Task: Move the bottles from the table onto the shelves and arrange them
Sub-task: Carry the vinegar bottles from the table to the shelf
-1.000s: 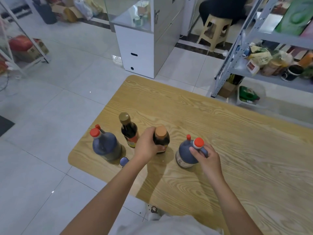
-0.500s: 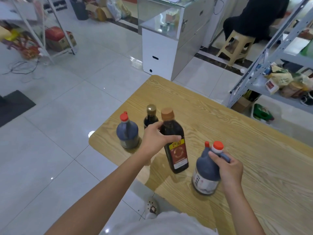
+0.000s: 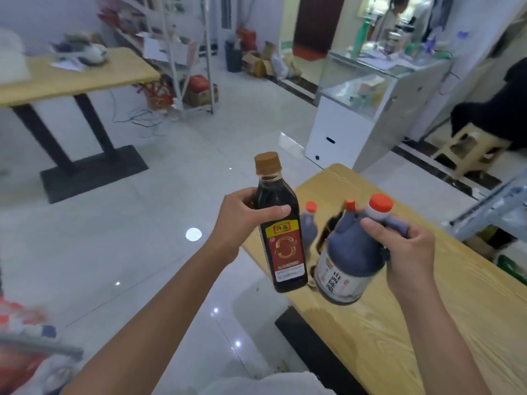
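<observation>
My left hand (image 3: 242,220) grips a tall dark bottle (image 3: 281,238) with a brown cap and a red-and-yellow label, lifted upright off the table's left end. My right hand (image 3: 405,249) holds a dark blue jug (image 3: 349,260) with an orange-red cap by its handle, raised and tilted above the wooden table (image 3: 427,309). Behind them a second blue jug (image 3: 309,226) with a red cap stands on the table. Another dark bottle (image 3: 328,232) shows between the two held ones, mostly hidden.
A grey metal shelf (image 3: 490,212) juts in at the right edge. A white glass-topped cabinet (image 3: 356,115) stands beyond the table, a plastic stool (image 3: 467,149) with a seated person to its right. Another wooden table (image 3: 71,78) and a wire rack (image 3: 188,52) stand far left.
Both hands have lifted their bottles off the table and raised them. The view has swung up and to the left, bringing more of the room into sight.
</observation>
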A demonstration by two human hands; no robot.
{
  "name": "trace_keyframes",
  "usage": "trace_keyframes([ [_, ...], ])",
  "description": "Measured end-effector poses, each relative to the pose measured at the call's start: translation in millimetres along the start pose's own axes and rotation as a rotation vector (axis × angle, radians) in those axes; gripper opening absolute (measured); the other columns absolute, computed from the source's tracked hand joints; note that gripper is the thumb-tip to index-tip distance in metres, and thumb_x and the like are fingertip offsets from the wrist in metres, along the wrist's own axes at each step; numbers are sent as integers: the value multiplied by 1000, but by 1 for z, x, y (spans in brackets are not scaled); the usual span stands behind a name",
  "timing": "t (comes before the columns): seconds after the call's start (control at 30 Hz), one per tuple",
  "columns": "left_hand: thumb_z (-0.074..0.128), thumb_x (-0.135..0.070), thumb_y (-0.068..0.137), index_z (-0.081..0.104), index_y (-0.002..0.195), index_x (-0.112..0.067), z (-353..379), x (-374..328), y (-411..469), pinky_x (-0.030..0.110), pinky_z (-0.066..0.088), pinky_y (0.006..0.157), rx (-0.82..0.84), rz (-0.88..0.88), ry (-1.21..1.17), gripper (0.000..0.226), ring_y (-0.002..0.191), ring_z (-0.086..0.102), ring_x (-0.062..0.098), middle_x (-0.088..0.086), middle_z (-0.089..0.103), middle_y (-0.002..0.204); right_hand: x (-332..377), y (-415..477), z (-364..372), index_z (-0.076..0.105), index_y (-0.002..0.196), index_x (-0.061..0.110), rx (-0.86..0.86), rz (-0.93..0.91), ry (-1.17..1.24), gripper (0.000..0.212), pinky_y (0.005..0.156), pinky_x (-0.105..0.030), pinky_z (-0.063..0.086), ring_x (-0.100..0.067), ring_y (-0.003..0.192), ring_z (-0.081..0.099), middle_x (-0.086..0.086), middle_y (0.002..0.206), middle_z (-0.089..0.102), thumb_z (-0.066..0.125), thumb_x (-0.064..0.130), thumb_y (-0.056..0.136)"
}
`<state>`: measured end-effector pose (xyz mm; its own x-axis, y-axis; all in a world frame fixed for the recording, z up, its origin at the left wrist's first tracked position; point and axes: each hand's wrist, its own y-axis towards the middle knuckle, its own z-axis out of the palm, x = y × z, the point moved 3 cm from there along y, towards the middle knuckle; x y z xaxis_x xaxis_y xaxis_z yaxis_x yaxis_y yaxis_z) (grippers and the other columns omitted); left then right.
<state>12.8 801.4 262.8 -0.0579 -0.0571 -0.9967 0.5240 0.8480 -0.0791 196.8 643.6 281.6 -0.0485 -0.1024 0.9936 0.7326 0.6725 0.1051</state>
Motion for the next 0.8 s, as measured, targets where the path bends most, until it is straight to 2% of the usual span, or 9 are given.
trace_keyframes([
  [0.1,79,-19,73,69,104,-10,-59,-12,-20,30,54,77,-107,51,-25,34,87,71,20,4,74,94,9,-10,61,75,75,8,91,-24,5,44,87,-46,51,-31,92,67,-16,87,70,87,38,47],
  [0.2,78,-19,73,68,106,-9,-117,-22,-44,31,56,76,-236,90,-73,36,87,71,22,5,74,95,17,-27,125,75,70,12,223,-8,42,12,95,-52,48,-28,96,67,-8,85,74,80,17,60],
  [0.27,78,-21,73,67,107,-9,-156,-27,-63,32,56,76,-326,107,-86,38,87,71,22,5,74,96,22,-39,166,73,74,9,298,-2,64,18,96,-54,47,-28,99,66,-8,88,74,77,19,59],
  [0.33,78,-23,71,67,106,-10,-194,-33,-86,32,56,76,-423,131,-93,39,87,71,22,4,74,95,29,-52,207,71,78,6,393,-17,84,32,95,-53,48,-27,99,66,-10,91,73,81,23,53],
  [0.47,79,-34,56,69,102,-9,-261,-50,-138,34,55,75,-615,197,-93,53,84,71,24,6,74,93,45,-79,287,73,69,12,610,-72,133,27,81,-44,54,-28,92,69,-12,88,73,83,27,49],
  [0.6,84,-25,61,72,94,-9,-316,-70,-193,38,56,73,-809,258,-64,39,77,71,25,8,74,86,65,-111,366,70,61,9,846,-114,249,18,67,-33,55,-20,79,71,-7,74,73,84,14,52],
  [0.67,82,-24,60,73,89,-10,-335,-83,-219,31,55,65,-918,302,-49,34,70,69,20,4,74,79,76,-128,404,70,61,9,956,-99,314,15,66,-31,53,-19,79,70,-6,73,72,84,13,56],
  [0.73,79,-27,58,72,90,-9,-350,-97,-242,24,52,60,-1013,348,-24,37,67,69,16,2,73,76,87,-144,438,69,63,5,1041,-85,363,21,67,-33,55,-23,78,69,-14,76,69,84,18,55],
  [0.8,78,-27,58,72,90,-12,-363,-110,-263,22,52,58,-1102,391,9,36,66,69,15,2,74,77,101,-159,468,65,70,-5,1110,-70,423,41,71,-38,57,-27,79,69,-22,79,68,82,27,51],
])
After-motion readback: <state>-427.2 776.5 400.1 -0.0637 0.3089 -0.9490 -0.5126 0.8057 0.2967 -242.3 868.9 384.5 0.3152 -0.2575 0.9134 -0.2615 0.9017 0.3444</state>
